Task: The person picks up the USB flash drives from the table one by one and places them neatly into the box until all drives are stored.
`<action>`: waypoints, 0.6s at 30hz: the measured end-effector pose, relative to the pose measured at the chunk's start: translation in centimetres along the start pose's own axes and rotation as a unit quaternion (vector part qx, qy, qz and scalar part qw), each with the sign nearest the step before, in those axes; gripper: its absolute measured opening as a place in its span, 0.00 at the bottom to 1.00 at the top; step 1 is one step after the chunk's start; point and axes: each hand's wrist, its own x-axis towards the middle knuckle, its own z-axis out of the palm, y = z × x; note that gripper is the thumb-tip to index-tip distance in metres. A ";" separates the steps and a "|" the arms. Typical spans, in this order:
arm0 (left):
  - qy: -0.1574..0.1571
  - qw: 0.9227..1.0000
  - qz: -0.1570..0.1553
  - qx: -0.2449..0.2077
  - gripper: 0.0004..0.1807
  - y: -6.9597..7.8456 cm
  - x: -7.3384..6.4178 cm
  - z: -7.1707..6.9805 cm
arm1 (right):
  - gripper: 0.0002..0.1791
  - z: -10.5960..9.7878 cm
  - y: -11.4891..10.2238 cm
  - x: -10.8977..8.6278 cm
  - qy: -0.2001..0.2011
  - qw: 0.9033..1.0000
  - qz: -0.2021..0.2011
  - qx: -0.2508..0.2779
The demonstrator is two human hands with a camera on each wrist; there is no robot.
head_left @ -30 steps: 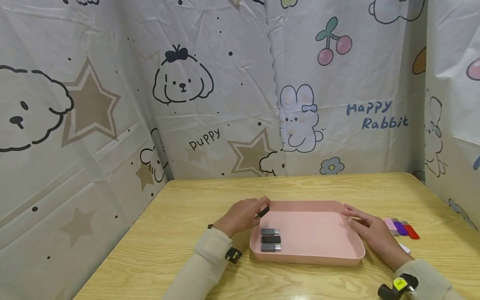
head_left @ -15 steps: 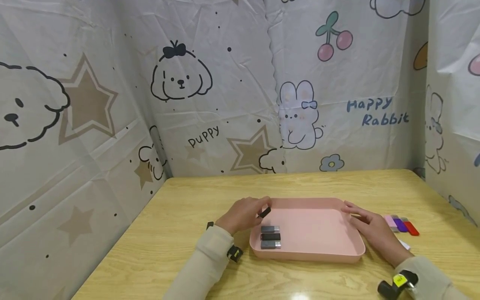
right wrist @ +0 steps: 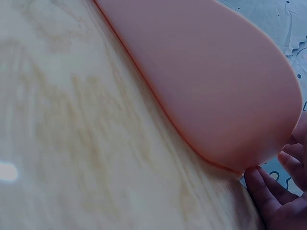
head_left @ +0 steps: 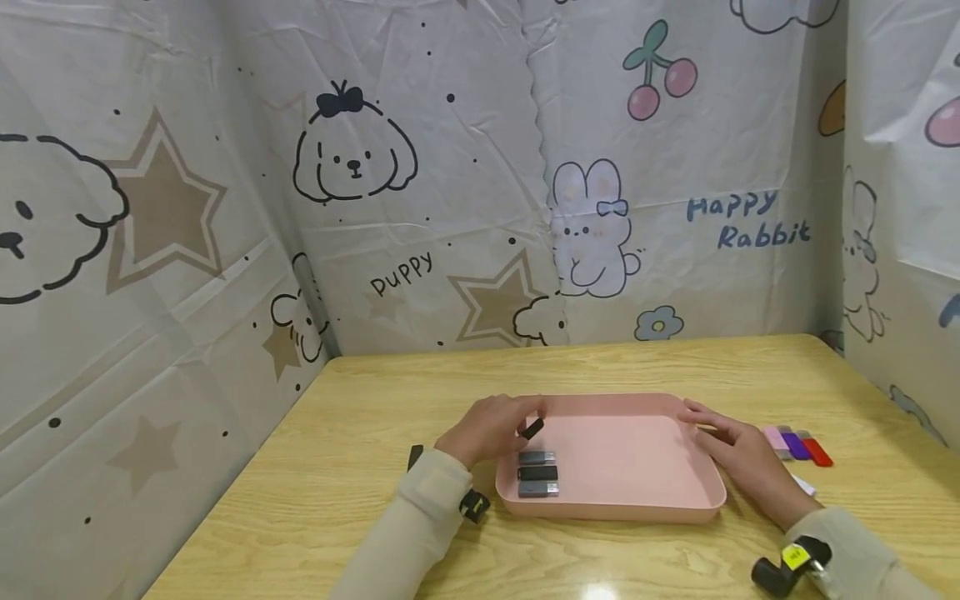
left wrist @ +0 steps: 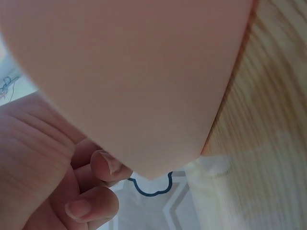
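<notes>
My left hand pinches a small black USB stick, held tilted over the back left corner of a pink tray. Three more sticks lie in a column along the tray's left side: a grey USB stick, a black USB stick and another grey USB stick nearest the front. In the left wrist view the tray's outer wall hides the held stick. My right hand touches the tray's right end with fairly straight fingers, seen against the wall in the right wrist view.
Right of the tray, on the wooden table, lie a pink stick, a purple stick and a red stick. A white piece shows partly behind the right wrist. Printed cloth walls the table's back and sides.
My left hand has shifted slightly right and toward me with the black USB stick, closer to the column of sticks. My right hand stays at the tray's right end. The head view has shifted slightly.
</notes>
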 end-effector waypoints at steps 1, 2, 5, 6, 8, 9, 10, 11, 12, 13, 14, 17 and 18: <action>-0.002 1.000 -0.001 0.002 0.23 0.0 0.0 0.1 | 0.28 0.0 -0.1 0.0 0.000 1.000 0.002 -0.001; -0.002 1.000 -0.001 0.006 0.22 0.1 0.1 0.1 | 0.28 0.0 -0.1 0.0 0.000 1.000 0.004 -0.002; -0.001 1.000 0.000 0.013 0.20 0.1 0.3 0.4 | 0.28 0.1 -0.2 0.1 0.002 1.000 0.008 -0.005; 0.001 1.000 0.000 0.014 0.20 0.2 0.3 0.4 | 0.28 0.1 -0.2 0.1 0.002 1.000 0.008 -0.006; 0.005 1.000 0.001 0.015 0.19 0.2 0.4 0.6 | 0.27 0.1 -0.2 0.1 0.001 1.000 0.008 -0.005; 0.007 1.000 -0.001 0.012 0.18 0.3 0.4 0.7 | 0.27 0.1 -0.2 0.1 0.001 1.000 0.007 -0.003; 0.009 1.000 -0.002 0.011 0.18 0.3 0.4 0.8 | 0.27 0.1 -0.1 0.1 0.001 1.000 0.007 -0.003; 0.010 1.000 -0.005 0.009 0.17 0.3 0.4 0.8 | 0.27 0.1 -0.1 0.0 0.001 1.000 0.007 -0.001; 0.011 1.000 -0.007 0.009 0.17 0.3 0.4 0.9 | 0.27 0.1 -0.1 0.0 0.001 1.000 0.006 -0.001; 0.013 1.000 -0.009 0.010 0.17 0.3 0.4 0.9 | 0.27 0.1 -0.1 0.0 0.001 1.000 0.006 -0.001; 0.014 1.000 -0.011 0.009 0.17 0.3 0.4 1.0 | 0.27 0.1 -0.1 0.0 0.001 1.000 0.006 -0.001; 0.018 1.000 -0.014 0.013 0.19 0.3 0.5 1.1 | 0.28 0.1 -0.1 0.0 0.001 1.000 0.007 -0.002; 0.019 1.000 -0.015 0.014 0.20 0.3 0.5 1.2 | 0.28 0.1 -0.1 0.0 0.001 1.000 0.007 -0.003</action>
